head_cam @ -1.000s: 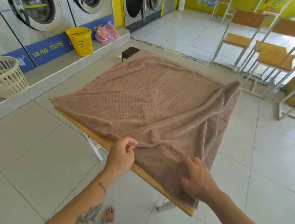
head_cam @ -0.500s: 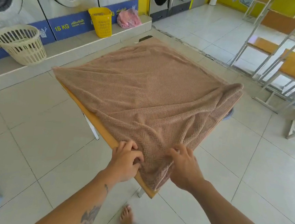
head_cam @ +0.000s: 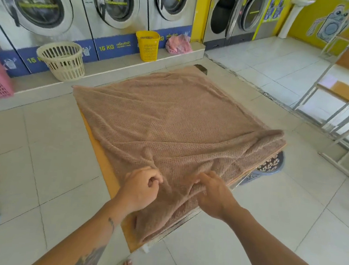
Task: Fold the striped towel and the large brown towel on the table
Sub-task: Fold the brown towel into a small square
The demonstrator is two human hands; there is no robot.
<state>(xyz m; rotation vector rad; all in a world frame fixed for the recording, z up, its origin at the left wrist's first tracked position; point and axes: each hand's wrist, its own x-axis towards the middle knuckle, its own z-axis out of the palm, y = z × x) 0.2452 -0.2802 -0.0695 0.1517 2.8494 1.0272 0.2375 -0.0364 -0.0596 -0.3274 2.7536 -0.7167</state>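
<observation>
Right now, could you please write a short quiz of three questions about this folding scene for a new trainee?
1. True or false: the brown towel is already folded into a small stack.
2. Which hand grips the towel's near edge? A) left hand only B) right hand only C) both
3. Fill in: the dark basket stands on the floor, partly under the table's ____ side.

Key: 1 false, it lies spread over the table. 2 C. 3 right.

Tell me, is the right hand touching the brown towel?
Touching. The head view shows the right hand with fingers pinching a raised fold of the brown towel.
</observation>
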